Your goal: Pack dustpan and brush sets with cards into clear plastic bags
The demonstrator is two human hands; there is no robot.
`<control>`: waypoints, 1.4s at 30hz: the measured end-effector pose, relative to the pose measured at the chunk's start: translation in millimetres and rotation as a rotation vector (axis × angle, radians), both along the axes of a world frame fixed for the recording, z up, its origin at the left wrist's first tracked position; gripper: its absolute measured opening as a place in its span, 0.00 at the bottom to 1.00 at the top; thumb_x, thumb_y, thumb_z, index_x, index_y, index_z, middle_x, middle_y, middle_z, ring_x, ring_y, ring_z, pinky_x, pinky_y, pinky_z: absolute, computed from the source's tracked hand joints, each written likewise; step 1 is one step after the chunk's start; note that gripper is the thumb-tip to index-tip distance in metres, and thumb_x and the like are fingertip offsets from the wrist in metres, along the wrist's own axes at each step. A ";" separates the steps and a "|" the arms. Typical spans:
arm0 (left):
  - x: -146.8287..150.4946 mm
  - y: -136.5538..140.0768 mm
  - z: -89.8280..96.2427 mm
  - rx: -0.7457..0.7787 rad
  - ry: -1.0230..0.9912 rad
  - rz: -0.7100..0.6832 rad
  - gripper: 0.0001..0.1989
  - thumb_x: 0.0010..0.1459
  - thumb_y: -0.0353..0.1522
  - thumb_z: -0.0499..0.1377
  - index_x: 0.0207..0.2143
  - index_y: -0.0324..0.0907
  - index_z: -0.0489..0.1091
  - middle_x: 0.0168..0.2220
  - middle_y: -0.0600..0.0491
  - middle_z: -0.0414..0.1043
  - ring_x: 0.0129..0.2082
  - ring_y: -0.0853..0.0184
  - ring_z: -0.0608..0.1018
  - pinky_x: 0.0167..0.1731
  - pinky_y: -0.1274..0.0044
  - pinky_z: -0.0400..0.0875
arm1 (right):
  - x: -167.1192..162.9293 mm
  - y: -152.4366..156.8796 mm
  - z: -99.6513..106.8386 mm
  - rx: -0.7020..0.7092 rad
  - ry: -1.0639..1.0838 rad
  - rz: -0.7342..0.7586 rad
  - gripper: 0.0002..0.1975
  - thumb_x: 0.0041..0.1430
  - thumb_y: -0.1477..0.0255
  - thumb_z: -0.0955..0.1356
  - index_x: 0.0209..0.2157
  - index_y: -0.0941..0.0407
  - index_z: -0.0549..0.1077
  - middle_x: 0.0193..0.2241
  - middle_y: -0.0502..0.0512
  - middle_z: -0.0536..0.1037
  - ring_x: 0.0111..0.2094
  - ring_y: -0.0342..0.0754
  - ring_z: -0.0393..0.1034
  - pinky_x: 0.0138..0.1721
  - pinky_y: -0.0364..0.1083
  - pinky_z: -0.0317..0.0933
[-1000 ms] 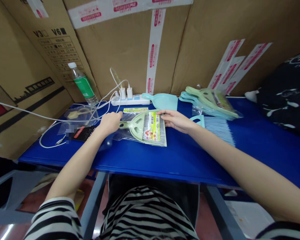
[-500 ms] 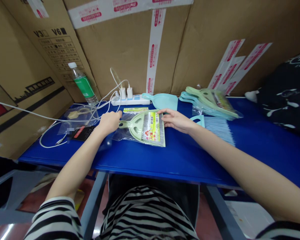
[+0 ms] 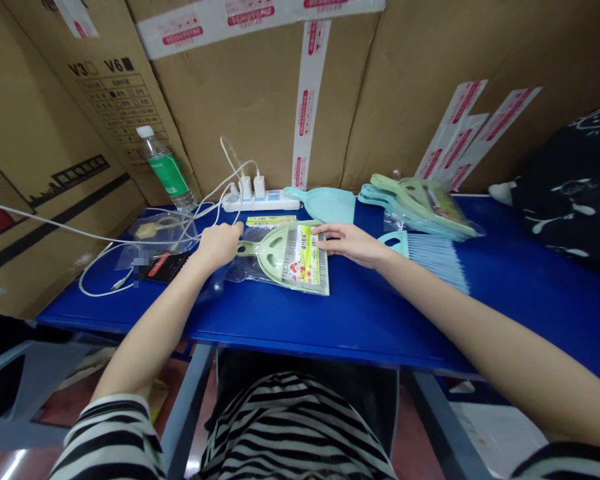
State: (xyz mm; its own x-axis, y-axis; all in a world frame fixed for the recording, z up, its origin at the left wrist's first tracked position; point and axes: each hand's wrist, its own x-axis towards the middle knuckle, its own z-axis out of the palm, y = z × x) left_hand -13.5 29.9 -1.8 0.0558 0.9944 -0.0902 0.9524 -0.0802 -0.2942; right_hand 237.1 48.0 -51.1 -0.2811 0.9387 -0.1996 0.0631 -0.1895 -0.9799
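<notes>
A light green dustpan and brush set (image 3: 273, 257) lies flat in its clear plastic bag on the blue table, its handle pointing left and a yellow-and-white label over the bristles. My left hand (image 3: 220, 245) is closed at the handle end of the bag, apparently on the plastic; its fingertips are partly hidden. With fingers stretched out, my right hand (image 3: 350, 243) rests on the right edge of the package, touching the label side. Beyond the package lies a loose pale blue dustpan (image 3: 327, 203). A pale blue brush (image 3: 433, 257) sits right of my right hand, partly behind the wrist.
Several bagged dustpan sets (image 3: 425, 203) are stacked at the back right, near a dark patterned bag (image 3: 570, 187). A white power strip (image 3: 275, 200) with cables runs along the cardboard (image 3: 260, 100). At left stand a bottle (image 3: 167, 170) and a black packet (image 3: 165, 267).
My right hand's fingers have shifted slightly left and straightened over the package's right edge. My left hand and the dustpan set look nearly unmoved.
</notes>
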 end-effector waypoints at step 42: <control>0.3 -0.4 2.7 -0.001 0.005 0.011 0.19 0.65 0.28 0.49 0.57 0.40 0.67 0.48 0.38 0.77 0.52 0.50 0.79 0.48 0.64 0.73 | 1.3 1.4 -1.5 0.008 -0.031 -0.014 0.15 0.58 0.87 0.65 0.37 0.55 0.78 0.27 0.48 0.72 0.27 0.40 0.70 0.38 0.44 0.72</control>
State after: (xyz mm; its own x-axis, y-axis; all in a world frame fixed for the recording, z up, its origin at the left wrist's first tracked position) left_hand -13.2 29.5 0.9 0.0443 0.9948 -0.0915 0.9517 -0.0699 -0.2991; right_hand 238.5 49.4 -52.6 -0.2617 0.9441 -0.2007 0.0904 -0.1830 -0.9789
